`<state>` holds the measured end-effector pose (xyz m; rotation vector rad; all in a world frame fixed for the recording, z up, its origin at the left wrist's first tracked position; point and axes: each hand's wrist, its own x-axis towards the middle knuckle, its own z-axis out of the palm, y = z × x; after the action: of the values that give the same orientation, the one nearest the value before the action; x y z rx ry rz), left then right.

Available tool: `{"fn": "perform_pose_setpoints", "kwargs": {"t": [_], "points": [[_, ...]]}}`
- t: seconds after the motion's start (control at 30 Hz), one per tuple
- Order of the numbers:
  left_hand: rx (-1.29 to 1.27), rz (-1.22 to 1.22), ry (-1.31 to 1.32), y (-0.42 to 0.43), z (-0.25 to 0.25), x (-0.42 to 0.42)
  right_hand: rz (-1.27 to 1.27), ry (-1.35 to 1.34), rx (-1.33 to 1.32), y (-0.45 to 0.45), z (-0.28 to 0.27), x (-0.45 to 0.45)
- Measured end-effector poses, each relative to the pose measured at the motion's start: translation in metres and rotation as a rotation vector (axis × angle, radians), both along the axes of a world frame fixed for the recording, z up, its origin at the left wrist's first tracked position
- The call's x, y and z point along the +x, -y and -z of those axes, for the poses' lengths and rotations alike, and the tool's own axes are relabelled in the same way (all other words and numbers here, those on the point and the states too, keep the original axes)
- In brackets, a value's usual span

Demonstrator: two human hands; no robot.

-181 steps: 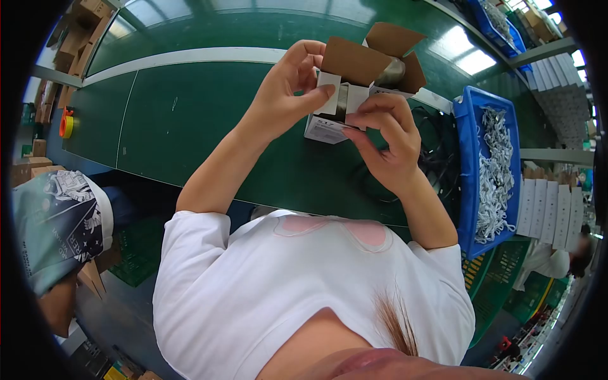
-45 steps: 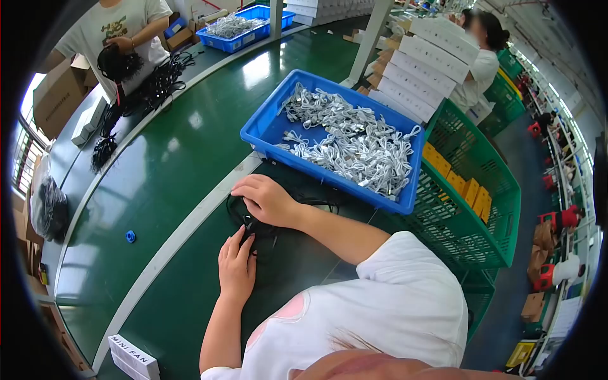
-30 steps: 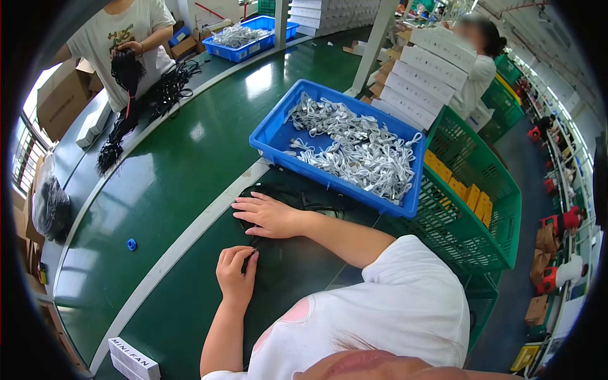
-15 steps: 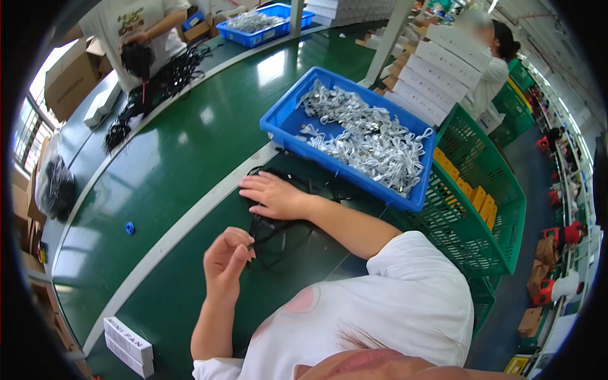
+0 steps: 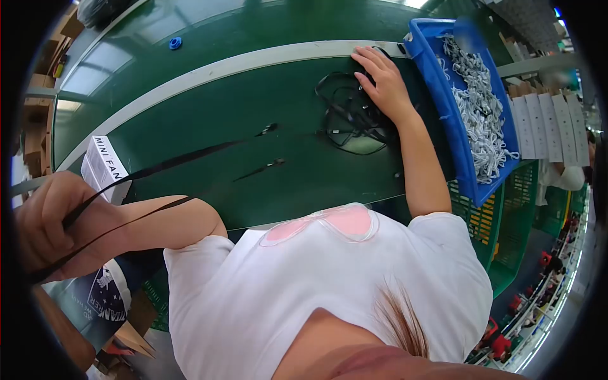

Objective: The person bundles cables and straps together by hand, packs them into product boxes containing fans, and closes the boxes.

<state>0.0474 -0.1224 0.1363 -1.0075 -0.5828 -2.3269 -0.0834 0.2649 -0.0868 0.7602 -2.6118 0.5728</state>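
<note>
My left hand, at the far left, is closed round a black lanyard. Its flat straps stretch rightward over the table, and small metal fittings show at the free ends. My right hand lies flat with fingers extended, its fingertips at the pale strip on the table. Just beneath and to the left of that hand sits a loose tangle of black lanyards. How many lanyards are in the tangle I cannot tell.
A blue tray of bundled white cables stands right of my arm, above green crates. White boxes are stacked beyond. A MINI FAN box is near my left forearm. A blue ring-shaped piece lies farther back.
My left hand has drawn the black lanyard out of the tangle, far to the left. My right hand stays by the tangle. The head view has turned and tilted down.
</note>
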Motion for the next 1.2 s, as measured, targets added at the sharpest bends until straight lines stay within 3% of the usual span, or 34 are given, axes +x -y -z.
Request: {"fn": "perform_pose_setpoints", "kwargs": {"t": [0.03, 0.07, 0.2, 0.3, 0.37, 0.4, 0.53, 0.63, 0.7, 0.77, 0.9, 1.03, 1.1, 1.13, 1.2], "points": [[0.044, -0.232, -0.041, 0.004, -0.001, 0.004, 0.008, -0.003, -0.004, 0.0, 0.001, 0.0], [0.041, -0.235, -0.034, 0.005, -0.001, 0.005, 0.006, 0.003, -0.006, 0.0, 0.002, -0.001], [-0.056, 0.219, 0.021, 0.003, 0.0, 0.005, 0.05, 0.002, 0.014, -0.001, 0.002, -0.001], [-0.149, 0.113, 0.18, -0.008, 0.002, -0.008, 0.053, -0.001, -0.165, 0.008, -0.008, 0.007], [-0.084, -0.552, 0.508, -0.051, -0.01, -0.023, 0.044, -0.019, -0.349, 0.003, -0.021, 0.01], [-0.074, -0.522, 0.489, -0.05, -0.009, -0.028, 0.068, -0.044, -0.338, -0.006, -0.038, 0.014], [-0.503, 0.526, 0.154, -0.015, 0.017, -0.031, 0.169, 0.182, -0.47, -0.03, -0.135, 0.043], [-0.491, 0.519, 0.159, -0.022, 0.022, -0.034, 0.276, 0.08, -0.448, -0.099, -0.144, 0.016], [-0.472, 0.479, 0.17, -0.025, 0.025, -0.034, 0.486, 0.367, -0.028, -0.145, -0.13, -0.001], [-0.494, 0.434, 0.167, -0.028, 0.029, -0.034, 0.618, 0.529, 0.153, -0.166, -0.1, -0.019], [-0.579, 0.311, 0.197, -0.038, 0.035, -0.036, 0.622, 0.454, 0.113, -0.176, -0.051, -0.041], [-0.7, 0.225, 0.212, -0.05, 0.043, -0.04, 0.582, 0.343, -0.031, -0.181, -0.041, -0.036], [-0.782, 0.15, 0.24, -0.057, 0.043, -0.039, 0.576, 0.273, -0.404, -0.187, -0.04, -0.035], [-0.868, 0.069, 0.296, -0.06, 0.044, -0.036, 0.592, 0.241, -0.394, -0.188, -0.045, -0.033], [-1.038, -0.102, 0.415, -0.069, 0.045, -0.035, 0.537, 0.328, -0.846, -0.183, -0.056, -0.03]]}}
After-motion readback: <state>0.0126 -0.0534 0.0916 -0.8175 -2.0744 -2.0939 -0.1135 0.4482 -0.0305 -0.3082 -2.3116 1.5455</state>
